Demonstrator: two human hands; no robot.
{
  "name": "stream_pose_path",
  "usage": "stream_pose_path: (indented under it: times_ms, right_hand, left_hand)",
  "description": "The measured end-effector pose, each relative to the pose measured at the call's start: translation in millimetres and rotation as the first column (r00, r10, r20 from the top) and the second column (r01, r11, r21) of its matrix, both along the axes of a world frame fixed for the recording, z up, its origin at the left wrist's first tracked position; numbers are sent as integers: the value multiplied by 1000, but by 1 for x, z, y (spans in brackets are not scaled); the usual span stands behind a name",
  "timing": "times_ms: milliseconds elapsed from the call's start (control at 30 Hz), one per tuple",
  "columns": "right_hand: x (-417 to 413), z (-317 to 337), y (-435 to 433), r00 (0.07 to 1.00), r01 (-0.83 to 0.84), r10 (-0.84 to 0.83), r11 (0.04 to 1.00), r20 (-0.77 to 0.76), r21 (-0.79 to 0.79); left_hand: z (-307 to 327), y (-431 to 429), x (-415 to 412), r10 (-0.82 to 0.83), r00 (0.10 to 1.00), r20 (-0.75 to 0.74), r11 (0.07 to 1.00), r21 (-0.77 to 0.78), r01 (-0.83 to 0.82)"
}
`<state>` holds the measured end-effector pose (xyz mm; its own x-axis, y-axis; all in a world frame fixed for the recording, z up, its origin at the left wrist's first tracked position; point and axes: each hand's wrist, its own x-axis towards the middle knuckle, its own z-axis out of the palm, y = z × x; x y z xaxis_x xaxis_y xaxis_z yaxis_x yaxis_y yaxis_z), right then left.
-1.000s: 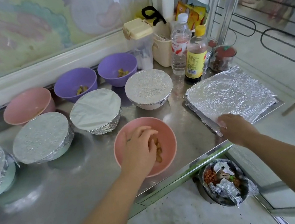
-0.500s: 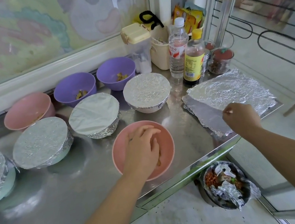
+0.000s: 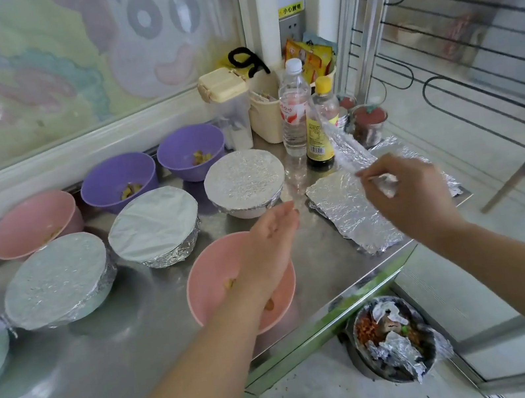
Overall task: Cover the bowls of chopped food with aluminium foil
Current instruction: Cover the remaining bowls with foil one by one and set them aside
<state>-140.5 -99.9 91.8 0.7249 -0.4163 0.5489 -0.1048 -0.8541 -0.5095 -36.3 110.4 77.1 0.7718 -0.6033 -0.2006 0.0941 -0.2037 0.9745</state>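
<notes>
An uncovered pink bowl with a few food pieces sits near the steel counter's front edge. My left hand hovers above it, fingers straight and pointing right, holding nothing. My right hand pinches a corner of a foil sheet and holds it up in the air above the foil stack at the counter's right end. Several bowls wear foil covers. Two purple bowls and a second pink bowl at the back stand uncovered.
Bottles, containers and jars crowd the back right corner. A bin holding scraps and crumpled foil sits on the floor below the counter edge. A metal window grille stands at the right.
My right hand has lifted one foil sheet off the stack. My left hand has left the pink bowl's inside and stretched out flat above it.
</notes>
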Motion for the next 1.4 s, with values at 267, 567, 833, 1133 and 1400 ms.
stream_pose_path:
  times_ms: [267,567,833,1133,1400]
  right_hand:
    - [9,-9,85,862,-449,457,889,-219,87]
    - [26,-6,137,696,-583,661,748,-280,317]
    - [35,-55,113,847,-101,174,980,-502,170]
    - [56,-81,106,831,270,205,666,-518,696]
    - [38,-96,98,797,335,271,544,-539,769]
  left_hand:
    - [11,18,10,-30,855,-518,956,-264,-126]
    - [-6,71,12,307,878,-366,950,56,-308]
    - [-27,140,17,580,793,-187,806,277,-523]
    - [-48,171,22,511,832,-216,838,341,-427]
    - [-39,176,12,492,838,-236,856,307,-416]
